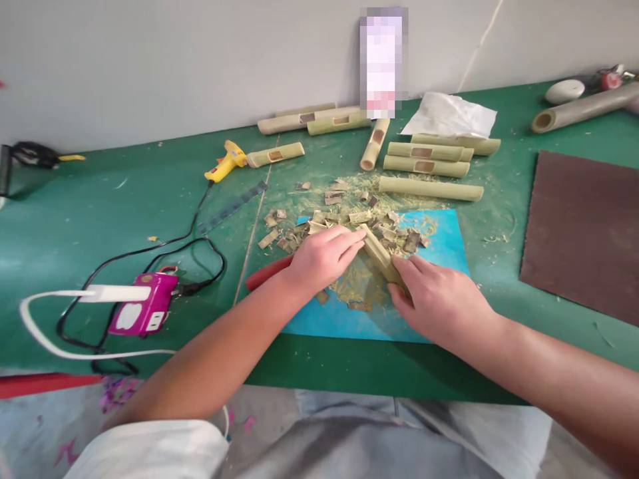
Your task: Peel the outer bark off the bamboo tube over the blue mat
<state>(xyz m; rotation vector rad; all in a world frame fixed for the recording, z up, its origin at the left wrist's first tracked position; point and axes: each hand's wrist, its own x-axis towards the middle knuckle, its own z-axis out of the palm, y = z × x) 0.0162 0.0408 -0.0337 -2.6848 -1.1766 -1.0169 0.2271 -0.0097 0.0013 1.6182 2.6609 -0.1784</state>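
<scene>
A pale bamboo tube (379, 253) with a lengthwise groove or opening slants over the blue sheet (442, 256). My right hand (439, 296) is closed around its near end, thumb underneath. At the far end, my left hand (327, 259) has its fingers bent together against the tube; its fingertips are partly hidden. Cut bamboo chips (334, 197) and fine shavings lie around and beyond both hands. A red object (267, 271) shows partly behind my left forearm.
Several cut bamboo tubes (432, 188) lie at the back. A yellow glue gun (227, 163), a clear ruler (234, 206) and a purple power strip (144, 303) with cables are on the left. A brown board (582, 233) lies right; a phone-like screen (382, 63) leans on the wall.
</scene>
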